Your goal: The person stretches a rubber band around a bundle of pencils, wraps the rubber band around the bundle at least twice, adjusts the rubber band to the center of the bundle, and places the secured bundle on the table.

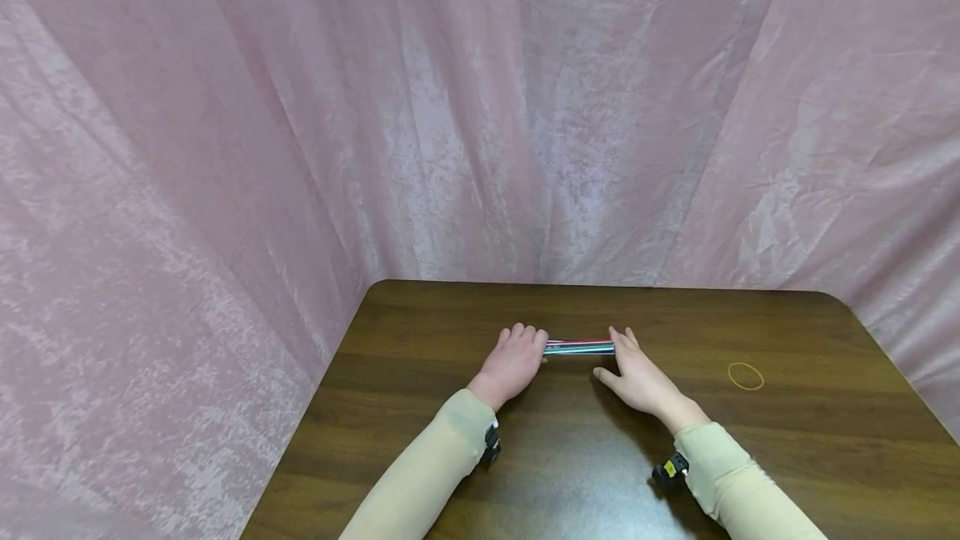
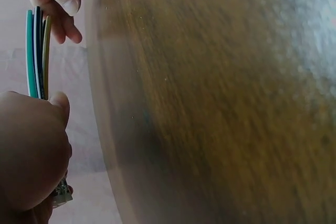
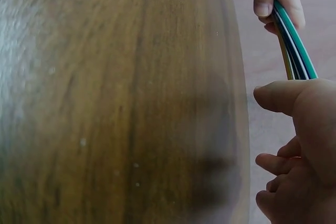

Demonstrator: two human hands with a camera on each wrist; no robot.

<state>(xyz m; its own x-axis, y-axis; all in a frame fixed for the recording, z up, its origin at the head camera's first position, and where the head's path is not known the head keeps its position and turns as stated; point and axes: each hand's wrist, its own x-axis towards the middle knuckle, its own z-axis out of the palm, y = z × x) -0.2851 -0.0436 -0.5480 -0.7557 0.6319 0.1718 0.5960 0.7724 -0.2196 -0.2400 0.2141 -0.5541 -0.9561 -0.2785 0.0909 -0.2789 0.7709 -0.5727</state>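
Observation:
My left hand (image 1: 512, 362) grips a bundle of slim pencils (image 1: 579, 347) in green, black, white, yellow and pinkish red, held sideways above the table. In the left wrist view, pale ends of the bundle (image 2: 62, 196) poke out below that hand. At the right end of the pencils is my right hand (image 1: 641, 380), fingers extended and thumb held apart from them. The right wrist view shows the pencils (image 3: 296, 51) running down behind the right thumb; the contact itself is hidden. To the right of that hand, a yellow rubber band (image 1: 746, 377) lies in a loop.
A brown wood-grain table (image 1: 570, 457) with rounded far corners lies under both hands. Pink velvet curtain (image 1: 480, 123) hangs behind it and along its sides. Each wrist wears a small black camera (image 1: 670, 470).

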